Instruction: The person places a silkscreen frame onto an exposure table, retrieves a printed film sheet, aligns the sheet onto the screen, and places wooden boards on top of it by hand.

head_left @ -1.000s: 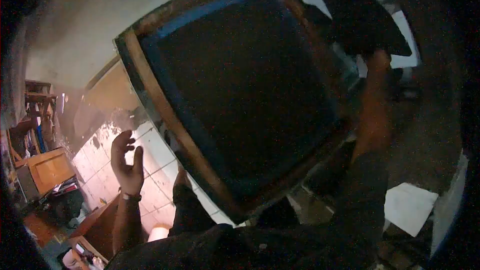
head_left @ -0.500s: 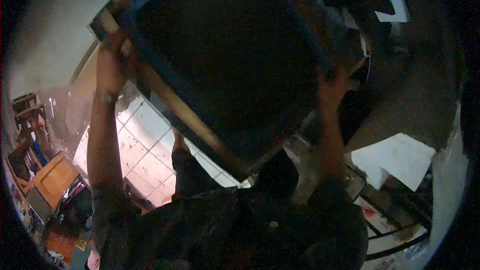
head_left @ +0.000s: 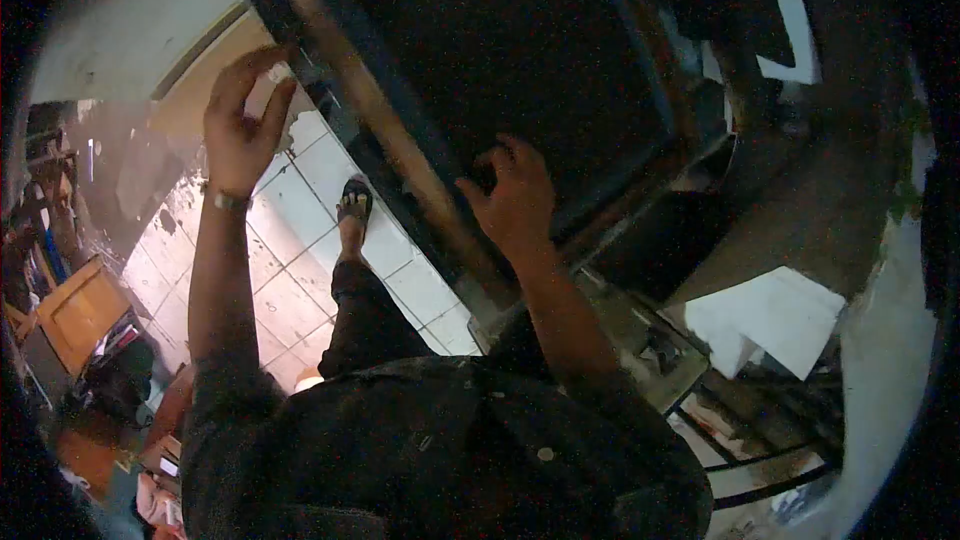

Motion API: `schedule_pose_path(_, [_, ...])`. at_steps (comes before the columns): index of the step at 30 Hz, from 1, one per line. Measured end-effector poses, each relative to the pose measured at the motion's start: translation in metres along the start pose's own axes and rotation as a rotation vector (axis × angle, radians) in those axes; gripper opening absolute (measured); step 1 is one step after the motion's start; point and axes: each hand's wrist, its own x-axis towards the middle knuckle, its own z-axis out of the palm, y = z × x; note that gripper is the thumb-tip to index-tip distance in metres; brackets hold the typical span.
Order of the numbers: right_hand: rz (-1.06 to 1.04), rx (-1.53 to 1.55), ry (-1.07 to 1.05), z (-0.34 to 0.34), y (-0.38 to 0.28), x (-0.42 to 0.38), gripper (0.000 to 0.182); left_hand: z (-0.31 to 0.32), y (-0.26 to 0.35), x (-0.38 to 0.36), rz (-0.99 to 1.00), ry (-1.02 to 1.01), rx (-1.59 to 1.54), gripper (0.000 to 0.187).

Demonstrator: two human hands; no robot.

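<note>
A large dark framed panel [head_left: 510, 70] with a pale wooden strip [head_left: 375, 105] along its left side fills the upper middle. Beside the panel's left edge is my left hand [head_left: 243, 125], fingers curved and apart, holding nothing. My right hand [head_left: 515, 195] is over the panel's lower part, near the wooden strip, with thumb and fingers apart and nothing in it. Whether its fingertips touch the dark surface cannot be made out.
White tiles [head_left: 295, 240] cover the floor at the left, where my sandalled foot [head_left: 354, 202] stands. An orange-brown wooden box [head_left: 83, 315] lies among clutter at far left. White sheets [head_left: 765, 315] lie over a dark rack [head_left: 750, 465] at right.
Both hands have let go of the panel's sides. My right hand has moved left over the panel, and my left hand is now off its edge. The panel sits slightly further right in view.
</note>
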Motion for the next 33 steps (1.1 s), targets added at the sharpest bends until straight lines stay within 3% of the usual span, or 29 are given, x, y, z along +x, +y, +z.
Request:
schedule_pose_path(9, [0.051,-0.032,0.032,0.042,0.027,-0.044,0.025,-0.026,-0.072,-0.213,-0.573,0.049,-0.029,0.029])
schedule_pose_path(14, [0.055,-0.099,0.047,0.045,0.036,-0.07,0.018,-0.008,-0.093,-0.309,-0.693,0.019,0.001,0.029])
schedule_pose_path(18, [0.164,0.055,0.074,0.04,0.038,-0.061,0.015,0.004,-0.108,-0.341,-0.78,0.031,-0.092,0.031])
schedule_pose_path(21, [0.055,0.134,0.115,0.019,0.052,-0.076,0.013,0.013,-0.118,-0.369,-0.823,0.001,-0.111,0.032])
schedule_pose_path(24, [0.146,0.22,0.035,-0.009,0.072,-0.065,0.016,0.016,-0.133,-0.378,-0.847,0.011,-0.16,0.034])
schedule_pose_path(27, [0.023,0.245,-0.06,-0.06,0.079,-0.052,0.019,0.012,-0.137,-0.374,-0.872,0.006,-0.136,0.034])
schedule_pose_path(30, [0.231,0.207,-0.164,-0.098,0.083,-0.038,0.018,0.01,-0.147,-0.371,-0.9,0.001,-0.155,0.035])
schedule_pose_path(33, [0.238,0.297,-0.143,-0.124,0.097,-0.03,0.017,0.013,-0.152,-0.371,-0.912,-0.02,-0.178,0.033])
